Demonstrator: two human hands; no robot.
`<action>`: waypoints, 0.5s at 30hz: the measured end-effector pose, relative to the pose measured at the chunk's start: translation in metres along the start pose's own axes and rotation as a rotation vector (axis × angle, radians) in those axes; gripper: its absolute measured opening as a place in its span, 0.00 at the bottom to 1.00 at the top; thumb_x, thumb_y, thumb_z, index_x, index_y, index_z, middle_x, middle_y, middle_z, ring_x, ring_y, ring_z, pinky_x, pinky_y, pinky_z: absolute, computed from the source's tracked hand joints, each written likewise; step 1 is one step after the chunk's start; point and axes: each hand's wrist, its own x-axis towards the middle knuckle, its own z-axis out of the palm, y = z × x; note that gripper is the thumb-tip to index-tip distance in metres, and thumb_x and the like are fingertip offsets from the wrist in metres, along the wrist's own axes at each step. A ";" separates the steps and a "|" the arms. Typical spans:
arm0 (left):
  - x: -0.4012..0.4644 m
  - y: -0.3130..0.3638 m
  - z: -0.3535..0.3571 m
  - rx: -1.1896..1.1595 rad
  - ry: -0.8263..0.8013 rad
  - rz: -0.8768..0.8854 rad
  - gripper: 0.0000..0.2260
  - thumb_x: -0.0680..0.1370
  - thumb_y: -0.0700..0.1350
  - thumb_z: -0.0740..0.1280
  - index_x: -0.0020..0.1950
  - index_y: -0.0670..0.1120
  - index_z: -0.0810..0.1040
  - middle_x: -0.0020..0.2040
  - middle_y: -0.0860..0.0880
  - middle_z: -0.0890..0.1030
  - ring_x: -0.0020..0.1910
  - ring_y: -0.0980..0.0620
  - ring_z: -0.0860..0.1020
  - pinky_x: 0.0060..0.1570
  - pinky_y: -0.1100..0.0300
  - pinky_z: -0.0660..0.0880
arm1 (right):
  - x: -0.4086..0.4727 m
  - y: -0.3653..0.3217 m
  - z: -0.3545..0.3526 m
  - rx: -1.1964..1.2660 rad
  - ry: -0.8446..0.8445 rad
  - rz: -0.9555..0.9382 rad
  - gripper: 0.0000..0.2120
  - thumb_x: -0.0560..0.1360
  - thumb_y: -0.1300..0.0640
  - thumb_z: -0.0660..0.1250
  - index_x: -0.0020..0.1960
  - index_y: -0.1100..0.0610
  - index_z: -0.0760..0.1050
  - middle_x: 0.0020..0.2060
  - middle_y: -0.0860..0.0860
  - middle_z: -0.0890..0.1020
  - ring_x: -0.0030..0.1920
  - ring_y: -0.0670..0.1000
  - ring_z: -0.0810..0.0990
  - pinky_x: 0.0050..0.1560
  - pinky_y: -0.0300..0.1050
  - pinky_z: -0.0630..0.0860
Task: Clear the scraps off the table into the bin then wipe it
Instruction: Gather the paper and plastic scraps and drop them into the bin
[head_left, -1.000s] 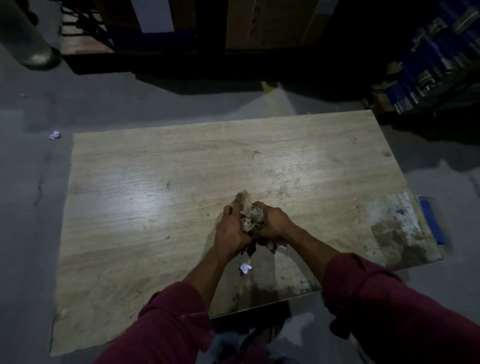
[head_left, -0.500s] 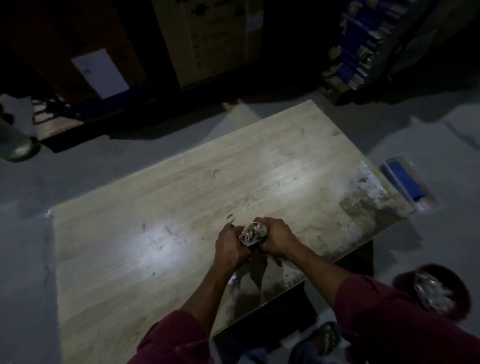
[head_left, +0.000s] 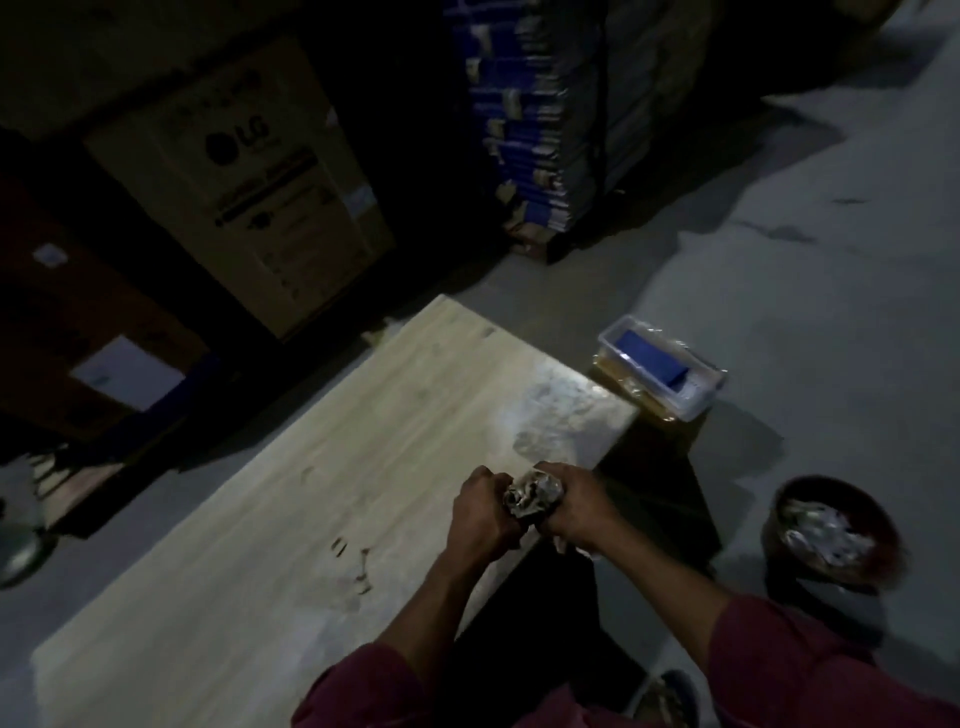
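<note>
I have both hands cupped round one wad of scraps (head_left: 532, 498), my left hand (head_left: 480, 514) on its nine o'clock side and my right hand (head_left: 574, 506) on its three o'clock side, fingers of each curled in and pressing toward the other. I hold it that way because loose paper bits slip out of a one-handed grab; squeezed from two sides they stay a single lump. The wad sits at the near right edge of the table (head_left: 322, 467), and I judge it is lifted a little off the wood, though the dim light leaves that unsure.

The bin (head_left: 789, 499) stands on the floor at about four o'clock from my hands, well apart from the table, its mouth open upward with pale scraps already lying in it. That is why my hands are gathered at this corner: it is the nearest edge to the bin, so the carry is short and mostly rightward and down.

A few small dark flecks (head_left: 353, 561) lie on the wood at about eight o'clock from my left hand, so I reckon another pass will be needed before wiping. I see no cloth on the table. A clear box (head_left: 691, 400) with something blue inside sits on the floor at one o'clock, beyond the table's far right corner, out of my path.
</note>
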 end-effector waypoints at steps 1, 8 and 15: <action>0.005 0.025 0.007 -0.006 -0.004 0.036 0.14 0.60 0.56 0.69 0.37 0.48 0.74 0.40 0.47 0.71 0.41 0.42 0.75 0.34 0.56 0.60 | -0.009 0.012 -0.021 0.025 0.039 0.013 0.21 0.58 0.58 0.76 0.48 0.42 0.79 0.44 0.46 0.86 0.48 0.47 0.85 0.49 0.45 0.82; 0.038 0.185 0.061 -0.018 -0.158 0.297 0.11 0.70 0.53 0.76 0.40 0.46 0.83 0.31 0.49 0.76 0.34 0.56 0.80 0.29 0.72 0.66 | -0.072 0.098 -0.143 0.119 0.308 0.194 0.24 0.59 0.61 0.79 0.54 0.50 0.84 0.50 0.49 0.88 0.52 0.46 0.85 0.53 0.43 0.81; 0.102 0.293 0.159 0.085 -0.338 0.536 0.20 0.67 0.62 0.74 0.46 0.47 0.82 0.38 0.48 0.84 0.37 0.48 0.83 0.36 0.51 0.81 | -0.128 0.183 -0.225 0.238 0.559 0.374 0.29 0.58 0.55 0.75 0.60 0.51 0.83 0.53 0.52 0.87 0.54 0.49 0.84 0.52 0.42 0.79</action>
